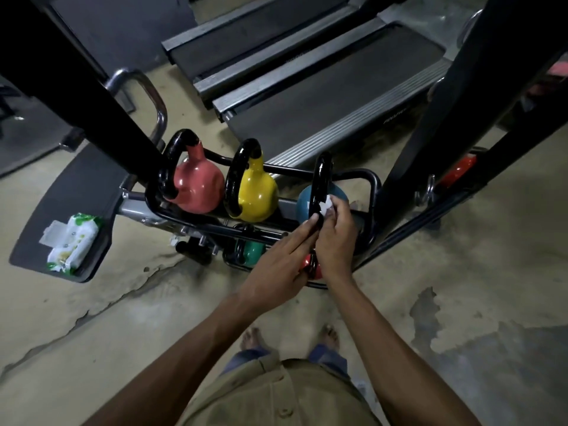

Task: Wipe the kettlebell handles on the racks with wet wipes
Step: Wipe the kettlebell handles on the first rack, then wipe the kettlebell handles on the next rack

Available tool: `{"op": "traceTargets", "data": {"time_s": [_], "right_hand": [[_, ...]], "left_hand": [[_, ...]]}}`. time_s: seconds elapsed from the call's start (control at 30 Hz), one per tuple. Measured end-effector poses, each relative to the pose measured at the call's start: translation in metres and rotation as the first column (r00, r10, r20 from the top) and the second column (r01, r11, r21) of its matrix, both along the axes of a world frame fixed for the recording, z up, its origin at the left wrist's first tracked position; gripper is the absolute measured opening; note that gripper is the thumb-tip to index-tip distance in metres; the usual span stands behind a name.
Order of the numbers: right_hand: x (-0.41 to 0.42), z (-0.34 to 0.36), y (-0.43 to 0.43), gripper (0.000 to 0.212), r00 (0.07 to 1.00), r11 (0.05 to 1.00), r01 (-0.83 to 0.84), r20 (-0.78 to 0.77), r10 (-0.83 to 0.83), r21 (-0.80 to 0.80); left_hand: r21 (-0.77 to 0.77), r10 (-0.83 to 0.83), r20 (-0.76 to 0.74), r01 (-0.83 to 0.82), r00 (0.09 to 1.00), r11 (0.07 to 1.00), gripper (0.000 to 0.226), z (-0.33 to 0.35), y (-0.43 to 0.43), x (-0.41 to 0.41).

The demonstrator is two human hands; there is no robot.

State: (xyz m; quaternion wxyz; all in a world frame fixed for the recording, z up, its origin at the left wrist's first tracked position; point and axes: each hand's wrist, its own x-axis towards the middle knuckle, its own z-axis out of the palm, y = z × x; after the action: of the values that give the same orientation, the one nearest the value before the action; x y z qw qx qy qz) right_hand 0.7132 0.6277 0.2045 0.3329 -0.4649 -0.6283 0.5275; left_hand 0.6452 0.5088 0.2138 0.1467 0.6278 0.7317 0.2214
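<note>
A person stands over a low kettlebell rack [373, 192] on a cracked gym floor, both hands working at the blue kettlebell [307, 199], which sits at the end of the upper tier, just beside the yellow kettlebell [256, 192]; a pink kettlebell [196, 186] stands on the far side of the yellow one. The right hand [336, 238] pinches a crumpled white wet wipe [326, 206] against the blue kettlebell's black handle [321, 179]. The left hand [289, 256] is closed lightly around the handle's lower part, steadying it. A pack of wet wipes [73, 241] lies well apart from the blue kettlebell, on a dark platform [61, 195] beyond the pink one. A green kettlebell [253, 249] and a red one sit on the lower tier, under the hands.

The wipe looks small and bunched, so it may skip the far side of the handle's loop. A hard rub could rock the bell against the rack's end rail, and bare feet stand close below. The handles beside it remain, by all appearances, to be done or checked.
</note>
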Motion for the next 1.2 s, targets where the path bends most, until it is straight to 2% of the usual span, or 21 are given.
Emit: {"op": "traceTargets", "data": {"time_s": [0.17,0.27,0.33,0.37,0.43,0.5,0.57,0.63,0.7,0.77,0.87,0.97,1.1,1.2], "right_hand": [[0.012,0.0,-0.021,0.027,0.994,0.988,0.113,-0.002,-0.113,0.103],[0.015,-0.001,-0.036,0.027,0.979,0.971,0.201,0.004,-0.204,0.128],[0.015,0.004,-0.051,0.026,0.963,0.953,0.268,-0.011,-0.269,0.139],[0.013,0.006,-0.06,0.027,0.956,0.946,0.294,-0.025,-0.294,0.138],[0.007,0.004,-0.084,0.026,0.952,0.944,0.307,-0.044,-0.304,0.122],[-0.004,-0.004,-0.114,0.025,0.969,0.967,0.247,-0.043,-0.244,0.069],[-0.018,-0.017,-0.148,0.025,0.991,0.991,0.133,-0.024,-0.134,-0.032],[-0.034,-0.03,-0.182,0.022,1.0,0.99,-0.009,-0.02,0.006,-0.138],[-0.052,-0.042,-0.211,0.016,0.993,0.969,-0.116,-0.032,0.112,-0.217],[-0.067,-0.049,-0.234,0.012,0.986,0.952,-0.162,-0.016,0.163,-0.258],[-0.082,-0.059,-0.258,0.013,0.981,0.936,-0.17,0.034,0.19,-0.309],[-0.089,-0.076,-0.27,0.011,0.982,0.883,-0.144,0.045,0.183,-0.446],[-0.095,-0.124,-0.264,0.011,0.972,0.793,-0.172,0.028,0.231,-0.584],[-0.107,-0.181,-0.242,0.015,0.969,0.784,-0.155,0.062,0.239,-0.601]], "left_hand": [[0.018,-0.05,-0.006,0.051,0.999,0.999,0.092,-0.009,-0.009,-0.008],[0.049,-0.073,0.007,0.073,0.997,0.996,0.083,-0.017,-0.023,-0.017],[0.082,-0.052,0.106,0.044,0.993,0.996,0.074,-0.021,-0.04,-0.025],[0.08,-0.019,0.204,0.003,0.979,0.997,0.071,-0.021,-0.051,-0.031],[0.017,0.094,0.436,-0.112,0.895,0.994,0.067,-0.025,-0.078,-0.047],[-0.079,0.207,0.632,-0.204,0.746,0.976,0.062,-0.033,-0.107,-0.07],[-0.152,0.249,0.776,-0.213,0.579,0.965,0.056,-0.038,-0.136,-0.092],[-0.217,0.292,0.86,-0.218,0.419,0.951,0.05,-0.04,-0.164,-0.111],[-0.272,0.342,0.872,-0.233,0.351,0.934,0.042,-0.041,-0.187,-0.13],[-0.309,0.377,0.856,-0.233,0.354,0.922,0.032,-0.048,-0.208,-0.146],[-0.371,0.437,0.824,-0.24,0.36,0.897,0.022,-0.062,-0.229,-0.165],[-0.394,0.47,0.8,-0.263,0.374,0.881,0.012,-0.085,-0.237,-0.174],[-0.432,0.528,0.773,-0.319,0.352,0.844,0.012,-0.139,-0.231,-0.174],[-0.435,0.561,0.759,-0.385,0.329,0.814,0.011,-0.197,-0.217,-0.178]]}}
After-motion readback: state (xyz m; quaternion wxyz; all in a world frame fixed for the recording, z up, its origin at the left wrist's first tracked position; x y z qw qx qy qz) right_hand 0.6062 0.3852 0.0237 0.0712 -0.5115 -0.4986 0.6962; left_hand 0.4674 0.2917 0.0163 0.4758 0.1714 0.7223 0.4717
